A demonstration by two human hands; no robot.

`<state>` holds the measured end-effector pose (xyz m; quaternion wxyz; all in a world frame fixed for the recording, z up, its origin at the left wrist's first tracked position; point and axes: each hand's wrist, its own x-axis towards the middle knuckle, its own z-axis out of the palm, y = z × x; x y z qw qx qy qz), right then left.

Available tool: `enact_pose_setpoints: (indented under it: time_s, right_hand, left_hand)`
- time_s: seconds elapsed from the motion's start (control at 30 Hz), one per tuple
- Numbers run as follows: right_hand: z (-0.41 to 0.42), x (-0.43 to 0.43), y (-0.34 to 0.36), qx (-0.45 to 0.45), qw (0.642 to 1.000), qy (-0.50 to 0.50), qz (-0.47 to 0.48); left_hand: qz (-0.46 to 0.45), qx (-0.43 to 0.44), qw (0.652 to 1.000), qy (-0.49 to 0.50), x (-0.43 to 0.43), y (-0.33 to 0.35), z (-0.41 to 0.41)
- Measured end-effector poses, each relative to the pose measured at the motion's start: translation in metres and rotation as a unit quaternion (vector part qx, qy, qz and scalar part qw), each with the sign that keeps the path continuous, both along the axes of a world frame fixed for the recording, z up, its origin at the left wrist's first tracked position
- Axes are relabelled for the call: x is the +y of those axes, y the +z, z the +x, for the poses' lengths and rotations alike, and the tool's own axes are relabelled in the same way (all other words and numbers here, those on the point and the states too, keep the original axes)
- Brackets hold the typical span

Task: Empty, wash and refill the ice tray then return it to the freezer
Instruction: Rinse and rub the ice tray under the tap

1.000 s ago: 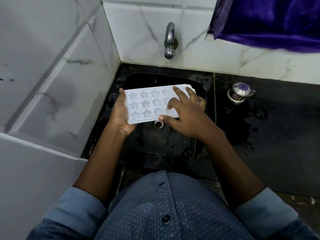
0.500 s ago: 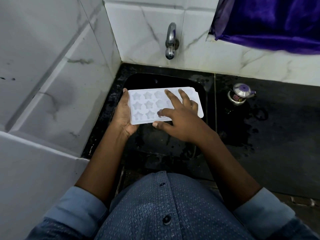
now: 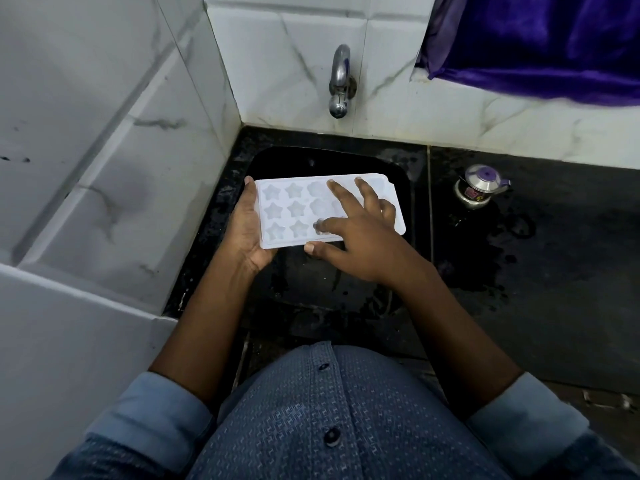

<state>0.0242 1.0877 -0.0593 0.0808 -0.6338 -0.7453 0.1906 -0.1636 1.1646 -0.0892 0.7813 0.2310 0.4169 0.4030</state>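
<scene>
A white ice tray with star-shaped cavities is held level over the black sink. My left hand grips its left end, palm under the edge and fingers hidden beneath. My right hand lies across the tray's right half with straight spread fingers, the index tip in a front-row cavity and the thumb at the front rim. The cavities look empty. The chrome tap on the back wall stands above the sink with no water running.
A small steel pot with a purple knob stands on the wet black counter right of the sink. White marble tiles wall in the left side and the back. A purple cloth hangs at the upper right.
My right hand has slid leftward across the tray, its fingers moving over the cavities. The tray has shifted slightly right and nearer in my left hand's grip.
</scene>
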Motion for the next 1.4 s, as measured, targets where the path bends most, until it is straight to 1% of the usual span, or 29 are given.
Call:
enact_pose_setpoints:
  time_s: [0.27,0.37,0.73,0.87,1.23,1.4]
  right_hand:
    - [-0.0008,0.0007,0.0003,-0.004,1.000,0.002,-0.002]
    - [-0.0011,0.0020,-0.0002,0.000,1.000,-0.002,0.004]
    - [-0.0005,0.0035,-0.0015,0.000,1.000,0.005,0.002]
    - [-0.0001,0.0043,-0.0026,0.010,1.000,-0.001,0.011]
    - [0.0000,0.0057,-0.0049,-0.010,1.000,0.008,0.003]
    - [0.0007,0.0058,-0.0047,0.006,1.000,0.006,0.009]
  left_hand:
    - [0.001,0.015,1.000,0.007,0.0052,-0.0018,-0.0011]
    - [-0.002,0.007,1.000,0.000,0.0050,-0.0015,-0.0004]
    - [-0.005,0.044,0.999,0.029,0.0078,0.0072,0.0019]
    - [-0.005,0.038,0.999,0.023,0.0072,0.0035,0.0018]
    - [-0.004,0.041,0.999,0.031,0.0077,0.0067,0.0021]
    - [-0.002,0.036,0.999,0.032,0.0097,0.0053,0.0015]
